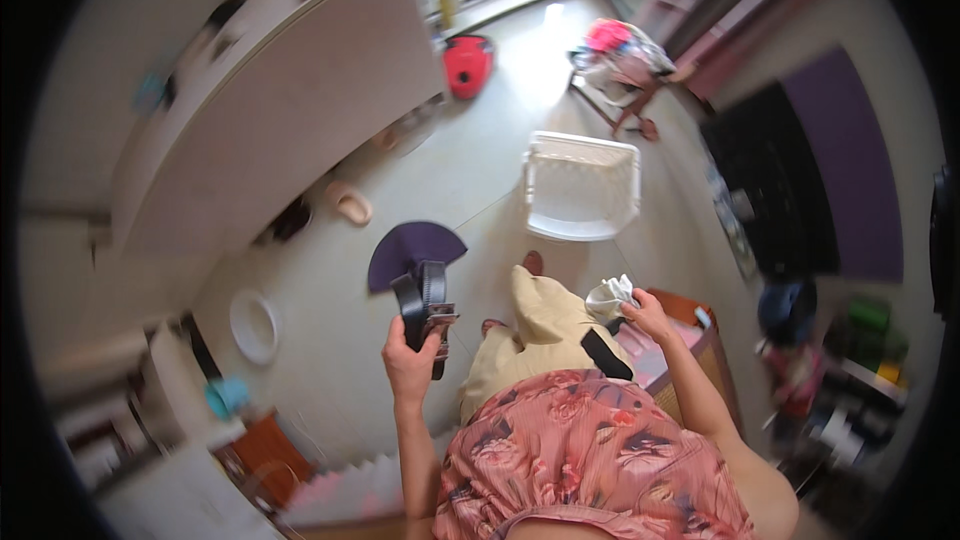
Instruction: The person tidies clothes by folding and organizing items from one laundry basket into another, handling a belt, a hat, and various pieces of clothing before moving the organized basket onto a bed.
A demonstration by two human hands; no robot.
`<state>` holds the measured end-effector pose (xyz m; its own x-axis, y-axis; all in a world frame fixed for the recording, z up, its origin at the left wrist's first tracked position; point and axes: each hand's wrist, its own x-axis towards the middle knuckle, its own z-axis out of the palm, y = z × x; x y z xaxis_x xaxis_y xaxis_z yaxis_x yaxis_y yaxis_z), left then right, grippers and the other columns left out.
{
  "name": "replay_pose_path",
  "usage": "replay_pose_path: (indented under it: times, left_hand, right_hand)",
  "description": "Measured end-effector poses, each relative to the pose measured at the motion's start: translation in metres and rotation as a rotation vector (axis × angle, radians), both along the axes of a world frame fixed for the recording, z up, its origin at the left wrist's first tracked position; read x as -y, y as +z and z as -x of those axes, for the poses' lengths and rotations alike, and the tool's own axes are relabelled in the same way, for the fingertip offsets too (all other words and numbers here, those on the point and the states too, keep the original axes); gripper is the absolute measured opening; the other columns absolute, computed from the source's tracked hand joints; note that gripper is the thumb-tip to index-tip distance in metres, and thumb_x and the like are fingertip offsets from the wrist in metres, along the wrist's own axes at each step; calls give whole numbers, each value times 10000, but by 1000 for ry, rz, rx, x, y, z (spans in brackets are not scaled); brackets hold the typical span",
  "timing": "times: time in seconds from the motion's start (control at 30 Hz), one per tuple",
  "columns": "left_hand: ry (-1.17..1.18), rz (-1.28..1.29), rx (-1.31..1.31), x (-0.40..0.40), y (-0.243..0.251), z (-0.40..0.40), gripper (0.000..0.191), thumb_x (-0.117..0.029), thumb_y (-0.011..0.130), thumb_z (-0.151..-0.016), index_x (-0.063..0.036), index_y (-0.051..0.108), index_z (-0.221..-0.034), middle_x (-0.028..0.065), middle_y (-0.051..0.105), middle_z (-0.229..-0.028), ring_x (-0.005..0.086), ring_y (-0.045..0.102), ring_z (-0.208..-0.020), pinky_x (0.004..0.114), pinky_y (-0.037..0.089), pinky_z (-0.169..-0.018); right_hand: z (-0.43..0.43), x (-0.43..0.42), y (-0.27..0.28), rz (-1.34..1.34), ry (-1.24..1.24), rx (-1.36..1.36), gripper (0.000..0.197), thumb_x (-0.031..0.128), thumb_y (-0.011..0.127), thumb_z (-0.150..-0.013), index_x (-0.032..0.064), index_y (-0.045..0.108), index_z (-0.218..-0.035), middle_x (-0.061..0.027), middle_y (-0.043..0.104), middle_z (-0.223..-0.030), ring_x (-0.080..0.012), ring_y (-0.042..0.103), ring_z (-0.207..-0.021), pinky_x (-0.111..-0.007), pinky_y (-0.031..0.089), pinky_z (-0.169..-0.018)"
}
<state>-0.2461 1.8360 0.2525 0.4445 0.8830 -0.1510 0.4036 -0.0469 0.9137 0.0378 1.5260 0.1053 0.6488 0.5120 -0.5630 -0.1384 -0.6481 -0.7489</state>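
My left hand (411,360) grips black belts (421,300), coiled, with metal buckles at the fingers. Behind them a purple fan-shaped thing (416,244) shows; whether it lies on the floor or is held I cannot tell. My right hand (646,315) pinches a bunched white cloth (611,296) beside my right knee. A small black item (606,354) lies across the lap of my beige trousers (540,315). Beyond my feet a white plastic basket (581,231) stands on the floor, and no contents can be made out in it.
A long white cabinet (300,105) runs along the left, with pale slippers (350,204) at its foot. A red vacuum cleaner (468,67) stands near the window. Clothes (622,60) are heaped on a small stand. A white ring-shaped object (253,326) lies at left.
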Motion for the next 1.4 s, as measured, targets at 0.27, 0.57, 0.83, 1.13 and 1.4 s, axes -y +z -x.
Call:
replay_pose_path:
  times: [0.27,0.57,0.83,1.13,1.4]
  left_hand:
    - [-270,29,53,-37,39,-115,216,-24,654,-802,3,562,-995,42,636,-820,90,606,-622,252,540,-535]
    - [-584,20,-31,-80,42,-258,252,-69,688,-794,4,583,-1011,14,634,-827,66,570,-703,227,492,-625]
    - [-1016,56,-70,-113,22,-408,283,-152,707,-803,7,572,-995,79,647,-798,109,598,-679,279,493,-626]
    - [-1590,93,-79,-129,42,-506,647,-333,570,-879,39,312,-1341,247,407,-1218,376,357,-1188,428,289,-1022]
    - [-1705,270,-40,-140,22,-578,289,-199,508,-932,-4,576,-1134,129,611,-990,235,577,-952,334,443,-853]
  right_hand:
    - [-6,10,-38,-119,-437,-209,267,191,623,-845,-2,589,-1025,-42,622,-902,-103,561,-752,-268,477,-644]
    - [-65,-69,34,-266,-569,-14,219,207,623,-796,6,544,-835,-63,570,-799,-109,491,-750,-274,427,-704]
    - [-113,-169,79,-595,-719,-62,197,14,540,-711,27,520,-907,-81,593,-1051,-134,519,-943,-274,429,-839]
    - [-169,-303,142,-387,-913,28,481,203,800,-692,25,606,-1094,-54,658,-932,-135,600,-846,-299,488,-783]
    - [-201,-292,139,-376,-1096,248,352,134,819,-661,36,650,-953,-39,671,-795,-108,610,-717,-278,496,-692]
